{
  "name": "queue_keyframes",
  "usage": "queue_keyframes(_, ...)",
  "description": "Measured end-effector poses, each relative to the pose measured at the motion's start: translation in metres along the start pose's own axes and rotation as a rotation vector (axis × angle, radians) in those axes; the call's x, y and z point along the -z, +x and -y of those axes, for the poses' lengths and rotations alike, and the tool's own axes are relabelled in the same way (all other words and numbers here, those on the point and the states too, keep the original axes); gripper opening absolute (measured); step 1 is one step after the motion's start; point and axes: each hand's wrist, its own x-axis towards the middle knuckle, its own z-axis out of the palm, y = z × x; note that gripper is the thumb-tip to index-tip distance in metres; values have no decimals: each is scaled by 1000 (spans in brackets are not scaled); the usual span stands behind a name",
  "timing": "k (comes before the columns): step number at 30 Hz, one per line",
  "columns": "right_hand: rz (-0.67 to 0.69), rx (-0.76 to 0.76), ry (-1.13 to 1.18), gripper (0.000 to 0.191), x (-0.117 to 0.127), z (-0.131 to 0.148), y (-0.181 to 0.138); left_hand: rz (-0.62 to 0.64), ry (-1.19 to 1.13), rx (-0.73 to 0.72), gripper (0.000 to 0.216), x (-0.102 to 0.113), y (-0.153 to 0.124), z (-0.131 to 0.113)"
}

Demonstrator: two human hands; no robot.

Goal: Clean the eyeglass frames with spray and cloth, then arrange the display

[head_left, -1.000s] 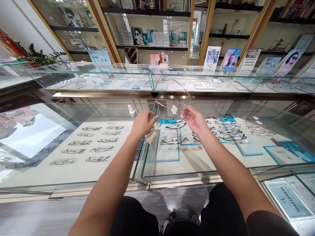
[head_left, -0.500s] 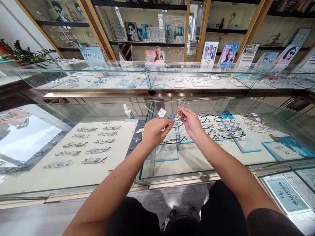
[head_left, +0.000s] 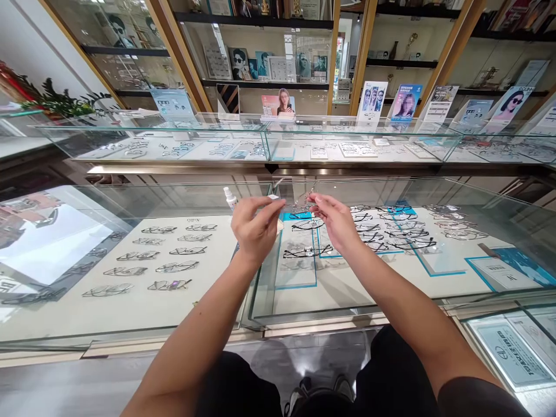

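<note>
A pair of thin-rimmed eyeglasses (head_left: 300, 201) is held up above the glass counter, pinched between both my hands. The fingertips of my left hand (head_left: 257, 229) are closed at its left end, where a bit of white tag (head_left: 273, 197) shows. My right hand (head_left: 335, 221) grips the other end with thumb and fingers. The thin frame is hard to tell from what lies behind it. Below, inside the counter, dark-framed glasses (head_left: 307, 252) rest on blue-edged clear panels.
Rows of glasses (head_left: 177, 266) lie in the left case, and more frames (head_left: 408, 234) lie at right. A white spray bottle (head_left: 229, 198) stands behind my left hand. Glass edges of the counter (head_left: 256, 284) run close under my forearms. A second showcase (head_left: 186, 168) stands beyond.
The eyeglasses have turned, from upright and slanted to nearly level between my hands. My left hand has moved left and up, away from my right. The view has tilted slightly.
</note>
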Motion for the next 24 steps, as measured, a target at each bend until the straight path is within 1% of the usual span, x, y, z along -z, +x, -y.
queue_keyframes(1,24,37,-22,28,-1,1,-2,-45,-9,33,13,2,2,1)
queue_keyframes(2,19,82,-42,24,-1,2,-3,-80,-18,76,13,4,5,0)
queue_keyframes(3,-19,134,-58,20,-1,4,-3,-100,-25,126,14,6,7,-1)
queue_keyframes(4,-81,186,-69,19,0,5,-2,-101,-26,180,16,7,10,-2)
queue_keyframes(6,-196,244,-72,30,3,8,1,-65,-37,262,18,11,15,-6)
queue_keyframes(7,-223,235,-66,33,5,10,3,-37,-60,284,18,12,17,-8)
queue_keyframes(9,-214,161,-43,34,9,14,7,17,-125,302,15,13,19,-11)
queue_keyframes(12,-134,37,-31,33,10,17,8,65,-181,321,13,14,19,-12)
queue_keyframes(14,-54,-24,-56,34,9,16,6,79,-176,340,13,13,18,-11)
queue_keyframes(16,-1,-66,-81,36,8,14,5,81,-158,373,14,13,16,-9)
queue_keyframes(18,-4,-75,-78,37,7,11,4,72,-145,407,16,12,15,-7)
queue_keyframes(21,-30,-49,-43,35,8,8,6,59,-148,459,16,10,14,-4)
queue_keyframes(24,-46,-11,-41,27,9,8,6,55,-137,535,16,8,12,-1)
